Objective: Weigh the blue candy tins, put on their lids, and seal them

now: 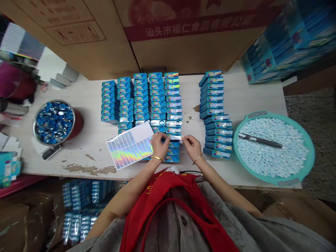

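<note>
A shiny holographic sticker (pixel 175 137) is stretched level over the end of one of the small blue boxes (pixel 172 150) in the rightmost column of the middle block. My left hand (pixel 159 145) pinches the sticker's left end, beside the corner of a silvery sticker sheet (pixel 128 143) that lies tilted across the boxes. At the other end, the thumb and finger of my right hand (pixel 193 148) are closed on the sticker. Boxes higher in this column carry shiny strips on their ends. To the right stands a separate column of blue boxes (pixel 217 129) with strips on them.
A teal basin (pixel 309 154) of small pale pieces, with a dark bar (pixel 259 140) across it, sits at right. At left is a metal bowl (pixel 76 122) of blue-and-silver pieces. Cardboard cartons (pixel 178 56) line the back; wrapped blue packs (pixel 278 52) stand at back right.
</note>
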Demonstrator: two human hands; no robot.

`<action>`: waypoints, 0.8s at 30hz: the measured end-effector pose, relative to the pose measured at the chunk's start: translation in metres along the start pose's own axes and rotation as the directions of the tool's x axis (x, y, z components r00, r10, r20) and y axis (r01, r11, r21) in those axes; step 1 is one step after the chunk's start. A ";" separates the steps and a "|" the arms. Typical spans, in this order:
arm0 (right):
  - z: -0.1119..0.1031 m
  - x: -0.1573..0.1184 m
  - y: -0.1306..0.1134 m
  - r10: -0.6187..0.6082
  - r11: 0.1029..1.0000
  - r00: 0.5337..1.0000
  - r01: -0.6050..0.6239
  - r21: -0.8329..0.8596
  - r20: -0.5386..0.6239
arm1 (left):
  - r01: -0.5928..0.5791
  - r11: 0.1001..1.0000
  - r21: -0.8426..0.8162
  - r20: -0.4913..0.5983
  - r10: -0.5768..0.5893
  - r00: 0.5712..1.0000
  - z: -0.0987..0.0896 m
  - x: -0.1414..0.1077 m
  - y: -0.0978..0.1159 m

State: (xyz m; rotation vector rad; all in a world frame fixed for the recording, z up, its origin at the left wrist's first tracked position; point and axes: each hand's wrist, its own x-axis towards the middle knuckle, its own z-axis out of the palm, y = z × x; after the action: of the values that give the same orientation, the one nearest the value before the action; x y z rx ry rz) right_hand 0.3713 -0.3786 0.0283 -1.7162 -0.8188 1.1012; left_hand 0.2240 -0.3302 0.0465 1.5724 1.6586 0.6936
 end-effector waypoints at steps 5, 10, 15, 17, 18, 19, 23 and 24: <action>-0.004 0.009 0.015 -0.061 0.990 0.998 0.059 -0.125 -0.012 | -0.055 0.962 0.267 0.024 0.051 0.998 0.013 0.004 0.002; -0.006 0.016 0.027 -0.084 0.984 0.996 0.083 -0.160 0.003 | -0.081 0.919 0.386 0.051 0.067 0.996 0.021 0.004 -0.001; -0.001 0.016 0.037 -0.031 0.995 0.999 0.028 -0.096 -0.034 | -0.006 0.887 0.462 0.029 -0.009 1.000 0.020 0.011 0.002; 0.002 0.011 0.042 -0.082 0.989 0.996 0.078 -0.122 -0.029 | 0.046 0.880 0.473 0.007 -0.056 0.998 0.019 0.014 0.004; 0.002 0.008 0.045 -0.120 0.982 0.993 0.119 -0.145 -0.001 | 0.064 0.875 0.479 0.004 -0.076 0.997 0.019 0.015 0.006; 0.002 0.005 0.049 -0.154 0.972 0.987 0.159 -0.175 0.042 | 0.073 0.871 0.486 0.007 -0.088 0.996 0.020 0.016 0.007; -0.007 0.000 0.053 -0.201 0.862 0.957 0.275 -0.426 0.212 | 0.061 0.870 0.489 0.027 -0.085 0.996 0.019 0.014 0.007; -0.009 0.001 0.050 -0.222 0.806 0.951 0.302 -0.509 0.213 | 0.034 0.887 0.460 0.050 -0.064 0.997 0.015 0.015 0.005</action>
State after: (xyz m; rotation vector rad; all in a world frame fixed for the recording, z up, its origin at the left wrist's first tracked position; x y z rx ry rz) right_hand 0.3829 -0.3986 -0.0167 -1.9035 -1.5265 0.8527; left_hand 0.2390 -0.3165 0.0396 1.8437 1.9007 0.2224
